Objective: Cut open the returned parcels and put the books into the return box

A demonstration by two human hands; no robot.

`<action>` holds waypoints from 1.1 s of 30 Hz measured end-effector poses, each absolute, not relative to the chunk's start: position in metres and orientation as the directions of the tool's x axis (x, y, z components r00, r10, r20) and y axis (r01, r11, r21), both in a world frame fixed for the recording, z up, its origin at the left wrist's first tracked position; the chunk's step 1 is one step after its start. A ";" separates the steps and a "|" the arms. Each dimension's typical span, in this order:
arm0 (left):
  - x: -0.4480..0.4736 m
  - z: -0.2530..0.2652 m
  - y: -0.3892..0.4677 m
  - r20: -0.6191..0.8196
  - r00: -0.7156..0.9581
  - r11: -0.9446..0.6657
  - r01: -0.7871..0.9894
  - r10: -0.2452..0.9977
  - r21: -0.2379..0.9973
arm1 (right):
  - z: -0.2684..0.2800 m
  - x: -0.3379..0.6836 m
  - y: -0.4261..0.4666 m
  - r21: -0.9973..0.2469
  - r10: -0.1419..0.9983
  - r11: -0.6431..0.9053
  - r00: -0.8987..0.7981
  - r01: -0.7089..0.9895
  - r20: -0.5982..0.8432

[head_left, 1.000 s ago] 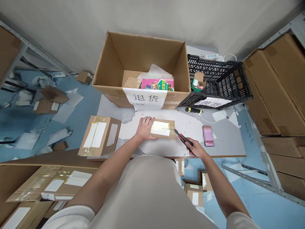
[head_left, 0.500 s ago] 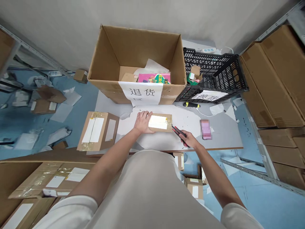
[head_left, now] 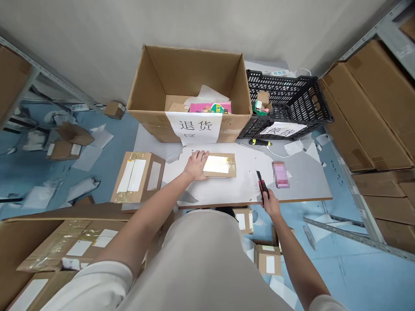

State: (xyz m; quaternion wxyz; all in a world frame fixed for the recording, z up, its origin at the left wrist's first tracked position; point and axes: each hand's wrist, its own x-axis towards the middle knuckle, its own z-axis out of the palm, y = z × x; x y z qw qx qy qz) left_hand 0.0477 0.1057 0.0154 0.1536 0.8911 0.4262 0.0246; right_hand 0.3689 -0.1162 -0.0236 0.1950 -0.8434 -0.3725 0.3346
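Grey wall [head_left: 194, 21] behind white-topped counter [head_left: 308, 183]. Small carton [head_left: 220, 165] near counter's front edge, about midway along; left hand [head_left: 196, 165] grips its left end. Right hand [head_left: 270, 204] clasps box cutter [head_left: 262, 186] over front edge, apart from carton. Taped box [head_left: 138, 177] at front left corner; black crate [head_left: 326, 119] toward back edge.

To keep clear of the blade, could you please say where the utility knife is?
In the head view, the utility knife is right of centre, in the right hand, between the small carton under the left hand and the pink item.
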 end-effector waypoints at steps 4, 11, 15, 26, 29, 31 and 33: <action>0.043 0.019 0.087 -0.108 0.624 -0.574 0.763 0.774 0.297 | -0.062 0.341 -0.092 -0.394 0.710 -0.703 0.617 0.592 -0.340; 0.036 0.018 0.053 -0.081 0.589 -0.566 0.800 0.804 0.200 | -0.083 0.313 -0.082 -0.237 0.801 -0.594 0.538 0.769 -0.261; 0.033 0.021 0.045 0.001 0.666 -0.656 0.735 0.746 0.170 | -0.041 0.323 -0.045 -0.421 0.915 -0.368 0.403 0.829 -0.008; 0.033 0.016 0.001 -0.037 0.717 -0.705 0.693 0.696 0.152 | 0.047 0.277 0.082 -0.372 0.926 0.278 -0.350 0.886 -0.143; 0.031 0.021 -0.006 -0.088 0.711 -0.683 0.697 0.697 0.220 | 0.046 0.274 0.099 -0.356 0.988 0.064 -0.109 0.932 -0.109; 0.033 0.029 -0.006 -0.096 0.687 -0.646 0.715 0.720 0.267 | 0.045 0.270 0.102 -0.301 0.999 -0.044 0.046 0.953 -0.003; 0.038 0.041 0.000 -0.133 0.655 -0.597 0.741 0.744 0.308 | 0.045 0.264 0.095 -0.200 0.992 -0.027 0.051 0.979 0.117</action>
